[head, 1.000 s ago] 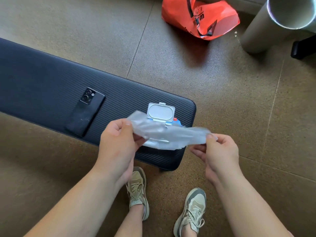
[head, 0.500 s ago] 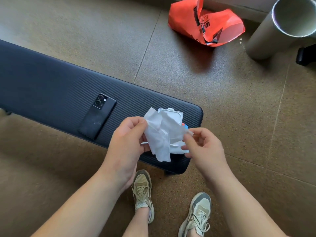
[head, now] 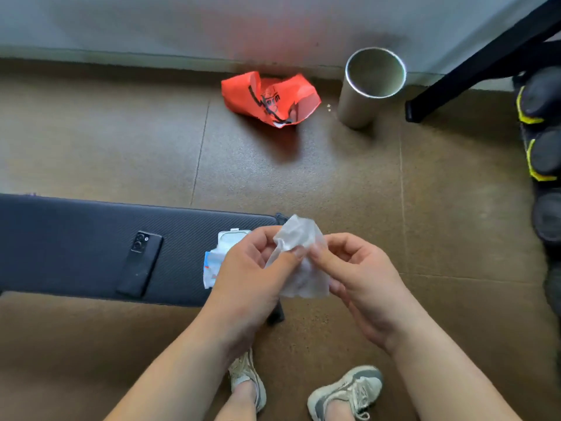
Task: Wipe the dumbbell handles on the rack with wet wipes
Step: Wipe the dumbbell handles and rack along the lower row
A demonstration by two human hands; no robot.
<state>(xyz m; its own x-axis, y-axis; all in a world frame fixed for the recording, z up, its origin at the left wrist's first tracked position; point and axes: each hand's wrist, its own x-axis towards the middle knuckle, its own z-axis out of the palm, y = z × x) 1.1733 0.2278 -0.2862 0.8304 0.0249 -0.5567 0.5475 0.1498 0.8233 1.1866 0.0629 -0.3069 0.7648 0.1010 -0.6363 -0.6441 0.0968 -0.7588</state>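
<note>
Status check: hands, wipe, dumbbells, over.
Left hand and right hand both pinch the wet wipe, bunched, over the bench end. Dumbbells far right, not yet reached. Open floor between.

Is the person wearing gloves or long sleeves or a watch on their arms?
No. Both the left hand and the right hand are bare, with no gloves. No sleeves, watch, bracelet or ring can be seen.

Bright daylight, soft shadows, edge distortion

Thin damp wipe point(head: 299, 235), ribbed bench point(head: 76, 238)
</note>
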